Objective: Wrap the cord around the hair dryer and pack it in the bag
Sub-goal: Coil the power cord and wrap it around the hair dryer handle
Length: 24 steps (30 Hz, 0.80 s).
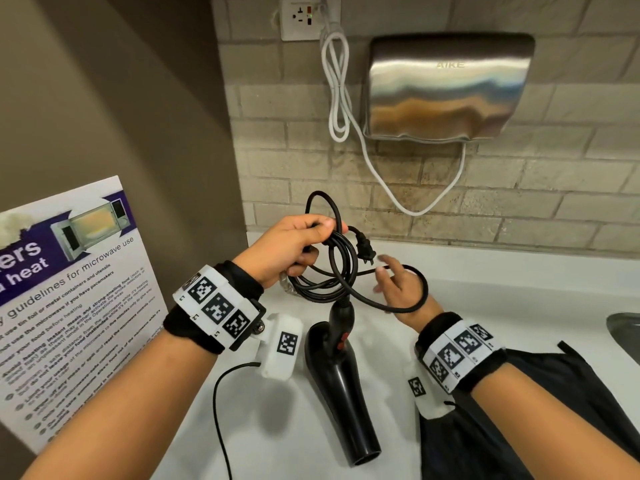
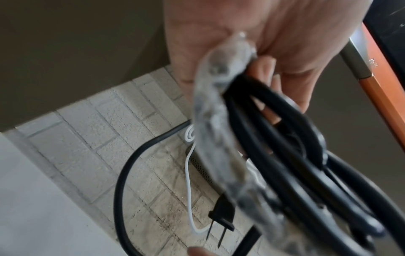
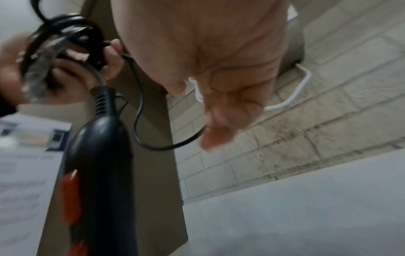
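Observation:
A black hair dryer (image 1: 343,375) lies on the white counter (image 1: 485,289), nozzle toward me; its handle with red switches (image 3: 98,173) fills the right wrist view. My left hand (image 1: 304,244) grips several coiled loops of its black cord (image 1: 343,271) above the counter, together with a clear plastic strip (image 2: 214,121). The plug (image 1: 365,249) hangs free just right of that hand. My right hand (image 1: 391,278) is beside the coil with fingers straight, and one loose cord loop (image 1: 415,292) runs around it. A dark bag (image 1: 519,410) lies under my right forearm.
A steel hand dryer (image 1: 446,84) hangs on the brick wall with its white cord (image 1: 336,84) plugged into an outlet (image 1: 304,15). A microwave poster (image 1: 69,299) leans at the left. A sink edge (image 1: 623,330) shows at the right.

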Tool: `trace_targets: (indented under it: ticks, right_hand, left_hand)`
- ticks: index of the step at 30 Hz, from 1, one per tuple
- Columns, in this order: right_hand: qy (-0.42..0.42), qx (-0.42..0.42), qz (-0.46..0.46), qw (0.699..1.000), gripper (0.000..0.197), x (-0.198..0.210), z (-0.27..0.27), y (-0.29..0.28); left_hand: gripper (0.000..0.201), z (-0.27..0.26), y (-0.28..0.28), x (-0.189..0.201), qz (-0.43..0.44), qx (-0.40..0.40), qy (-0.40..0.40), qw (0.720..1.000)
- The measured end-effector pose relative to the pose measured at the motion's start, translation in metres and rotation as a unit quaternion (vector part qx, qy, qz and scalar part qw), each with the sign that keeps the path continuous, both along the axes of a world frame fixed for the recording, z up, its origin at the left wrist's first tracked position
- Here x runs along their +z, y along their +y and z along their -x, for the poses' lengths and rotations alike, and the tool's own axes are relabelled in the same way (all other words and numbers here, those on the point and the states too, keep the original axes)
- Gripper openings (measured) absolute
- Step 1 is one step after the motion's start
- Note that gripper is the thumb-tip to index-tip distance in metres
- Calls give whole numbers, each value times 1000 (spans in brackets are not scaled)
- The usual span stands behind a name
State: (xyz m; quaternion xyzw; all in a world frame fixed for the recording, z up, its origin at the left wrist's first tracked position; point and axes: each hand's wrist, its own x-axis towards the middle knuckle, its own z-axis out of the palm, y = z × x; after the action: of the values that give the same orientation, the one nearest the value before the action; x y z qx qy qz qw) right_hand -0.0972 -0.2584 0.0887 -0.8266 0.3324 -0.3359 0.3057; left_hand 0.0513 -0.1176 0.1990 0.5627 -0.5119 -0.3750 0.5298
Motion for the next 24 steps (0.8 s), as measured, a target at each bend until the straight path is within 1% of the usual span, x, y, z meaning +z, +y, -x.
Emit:
trace_targets:
  ticks: [2,3,4,5,6,8,10,12,14,17,19,20,21,23,24]
  right_hand:
    - [-28,0,-59,998,47,2,-1,-11]
    - [-61,1,-92,994,44,5,-2,-16]
    - [-105,3,-115,988,37,10,-2,-20]
    - [-152,2,-114,982,28,16,-2,-21]
    - [-193,-7,-94,977,26,23,-2,-22]
    - [-265,-23,-17,964,37,37,-1,-19]
    - [-315,-9,64,947,47,51,-1,-10]
    - [-315,31,151,936,44,62,-2,5]
    - [-292,76,220,928,38,69,-3,20]
    - [-263,145,261,917,35,76,-5,42]
    - [-262,182,237,918,35,73,-7,48]
    - [-270,200,200,920,35,71,-8,50]
    - [-271,209,183,922,34,69,-8,52]
    - [-270,207,177,923,31,67,-10,56]
    - [-286,215,157,921,28,65,-11,55]
  left_hand:
    - [24,-1,0,-1,-6,-2,-1,1000]
    - [24,-2,0,-1,-10,-4,-3,1000]
    - [24,-2,0,-2,-14,-6,-5,1000]
    - [25,-3,0,-2,-18,-6,-8,1000]
    - [25,-3,0,-2,-23,-6,-13,1000]
    - [24,-4,0,-2,-35,-9,-28,999]
    - [23,-2,-2,-3,-47,-13,-45,998]
    - [24,1,-4,-3,-59,-13,-61,996]
    - [24,4,-6,-6,-64,-14,-70,995]
    - [15,7,-9,-9,-58,-16,-62,996]
    - [17,8,-9,-9,-48,-15,-49,998]
    - [16,8,-9,-9,-42,-15,-43,998]
    - [16,7,-8,-9,-34,-13,-42,998]
    - [20,6,-8,-9,-21,-9,-45,999]
    - [20,5,-8,-9,-16,-7,-44,999]
